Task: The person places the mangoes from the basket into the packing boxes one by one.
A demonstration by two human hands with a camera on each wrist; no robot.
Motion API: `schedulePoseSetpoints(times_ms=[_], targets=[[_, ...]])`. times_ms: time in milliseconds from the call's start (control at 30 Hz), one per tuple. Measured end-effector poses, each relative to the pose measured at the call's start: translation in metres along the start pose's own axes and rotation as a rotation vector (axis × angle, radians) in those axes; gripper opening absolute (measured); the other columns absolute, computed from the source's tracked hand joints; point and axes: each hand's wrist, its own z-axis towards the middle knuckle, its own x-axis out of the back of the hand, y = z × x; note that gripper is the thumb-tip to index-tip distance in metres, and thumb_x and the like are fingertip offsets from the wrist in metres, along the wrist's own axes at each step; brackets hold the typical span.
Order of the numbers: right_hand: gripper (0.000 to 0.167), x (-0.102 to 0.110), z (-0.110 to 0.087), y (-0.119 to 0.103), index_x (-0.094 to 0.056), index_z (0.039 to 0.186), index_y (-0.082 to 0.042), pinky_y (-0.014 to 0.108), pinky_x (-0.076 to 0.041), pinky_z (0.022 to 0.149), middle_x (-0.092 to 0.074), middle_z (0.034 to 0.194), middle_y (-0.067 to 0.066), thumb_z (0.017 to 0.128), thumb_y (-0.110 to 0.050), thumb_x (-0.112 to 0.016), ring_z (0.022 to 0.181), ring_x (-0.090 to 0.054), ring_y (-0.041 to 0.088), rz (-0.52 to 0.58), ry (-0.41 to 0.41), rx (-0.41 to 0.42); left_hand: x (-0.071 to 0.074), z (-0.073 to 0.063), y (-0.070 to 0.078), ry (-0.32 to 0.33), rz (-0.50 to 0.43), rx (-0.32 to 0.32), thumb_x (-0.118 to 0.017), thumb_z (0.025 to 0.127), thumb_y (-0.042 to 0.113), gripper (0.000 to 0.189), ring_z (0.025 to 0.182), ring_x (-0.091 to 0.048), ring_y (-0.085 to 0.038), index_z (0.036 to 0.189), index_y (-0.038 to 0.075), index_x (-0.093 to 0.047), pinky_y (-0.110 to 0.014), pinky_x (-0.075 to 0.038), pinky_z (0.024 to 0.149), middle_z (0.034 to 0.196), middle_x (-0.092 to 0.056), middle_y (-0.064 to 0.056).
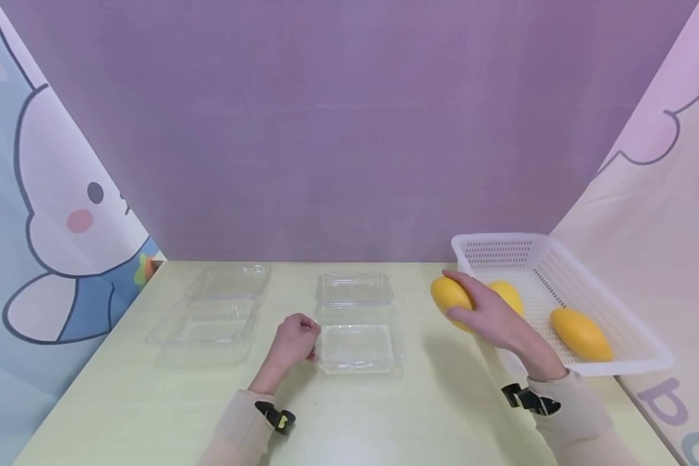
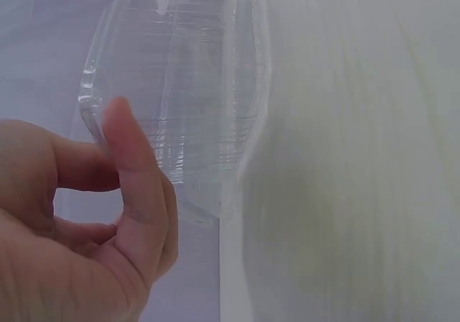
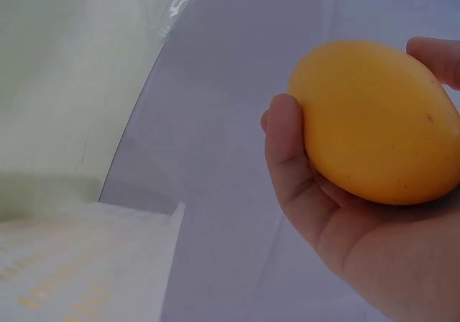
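My right hand (image 1: pixel 489 314) grips a yellow mango (image 1: pixel 451 299) in the air, beside the left wall of a white plastic basket (image 1: pixel 635 330). In the right wrist view the fingers and thumb curl round the mango (image 3: pixel 374 121). Two more mangoes are in the basket: one (image 1: pixel 581 334) near its right side, another (image 1: pixel 508 296) partly hidden behind my right hand. At the middle of the table, my left hand (image 1: pixel 294 340) pinches the left rim of a clear plastic clamshell box (image 1: pixel 358 346), whose lid lies back. The left wrist view shows thumb and finger at the box's edge (image 2: pixel 90 99).
A second clear clamshell box (image 1: pixel 210 323) stands with its lid back, left of my left hand. The pale yellow table (image 1: pixel 349 421) ends at a purple backboard (image 1: pixel 349 129). Printed cloths hang at both sides.
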Motion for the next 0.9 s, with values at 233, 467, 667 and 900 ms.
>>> schedulePoseSetpoints(times_ms=[233, 467, 667, 900], targets=[[0.071, -0.014, 0.006, -0.008, -0.037, 0.156, -0.013, 0.04, -0.045, 0.08, -0.056, 0.13, 0.01, 0.089, -0.016, -0.06, 0.094, -0.055, 0.024, 0.029, -0.015, 0.012, -0.001, 0.001, 0.001, -0.008, -0.021, -0.008, -0.056, 0.099, 0.007, 0.017, 0.052, -0.062, -0.017, 0.107, -0.007, -0.059, -0.032, -0.055, 0.058, 0.072, -0.061, -0.013], [0.071, -0.021, 0.011, -0.016, -0.037, 0.156, -0.014, 0.041, -0.045, 0.082, -0.056, 0.134, 0.008, 0.089, -0.016, -0.06, 0.095, -0.054, 0.023, 0.021, -0.012, 0.035, -0.005, 0.0, 0.0, -0.024, -0.021, -0.005, -0.055, 0.099, 0.008, 0.018, 0.053, -0.063, -0.018, 0.109, -0.007, -0.059, -0.032, -0.055, 0.061, 0.072, -0.063, -0.014], [0.07, -0.031, 0.016, -0.021, -0.039, 0.155, -0.013, 0.041, -0.045, 0.085, -0.055, 0.139, 0.008, 0.088, -0.014, -0.06, 0.098, -0.054, 0.024, 0.042, -0.007, 0.055, -0.006, -0.002, 0.002, -0.033, -0.034, -0.014, -0.055, 0.1, 0.007, 0.019, 0.053, -0.063, -0.018, 0.11, -0.009, -0.058, -0.032, -0.056, 0.06, 0.071, -0.062, -0.013], [0.07, -0.044, 0.02, -0.025, -0.039, 0.155, -0.013, 0.043, -0.046, 0.085, -0.055, 0.139, 0.008, 0.088, -0.013, -0.06, 0.099, -0.054, 0.025, 0.085, -0.01, 0.054, -0.007, -0.004, 0.003, -0.045, -0.058, -0.006, -0.055, 0.1, 0.006, 0.019, 0.053, -0.062, -0.017, 0.111, -0.009, -0.057, -0.033, -0.057, 0.059, 0.074, -0.062, -0.015]])
